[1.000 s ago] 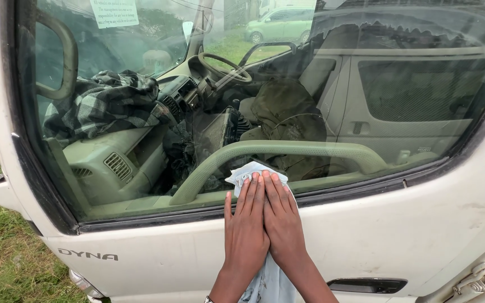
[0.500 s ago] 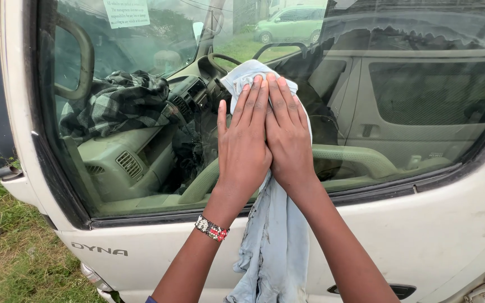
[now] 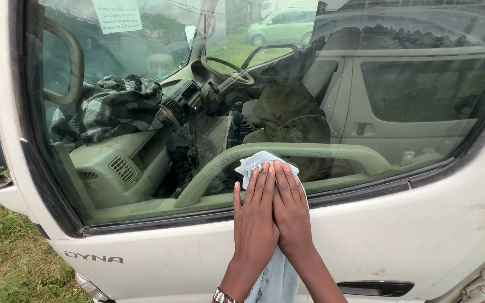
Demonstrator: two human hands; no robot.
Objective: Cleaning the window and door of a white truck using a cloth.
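Observation:
My left hand (image 3: pixel 255 221) and my right hand (image 3: pixel 292 210) lie flat side by side, fingers together, pressing a pale blue cloth (image 3: pixel 256 161) against a white truck door (image 3: pixel 411 235). The fingertips sit at the bottom edge of the door window (image 3: pixel 332 95), on the black window seal. The cloth pokes out above the fingers and hangs down below the wrists. A beaded bracelet (image 3: pixel 221 295) shows on my left wrist.
Through the glass I see a steering wheel (image 3: pixel 227 69), a checked cloth (image 3: pixel 110 109) on the dashboard, a dark bundle (image 3: pixel 287 112) on the seat and a green grab rail (image 3: pixel 310 151). A black door handle (image 3: pixel 373 288) sits low right. Grass (image 3: pixel 4 264) lies at the left.
Both hands slid the cloth up the window to about steering wheel height, then back down to the window's lower edge, near where they were a second ago.

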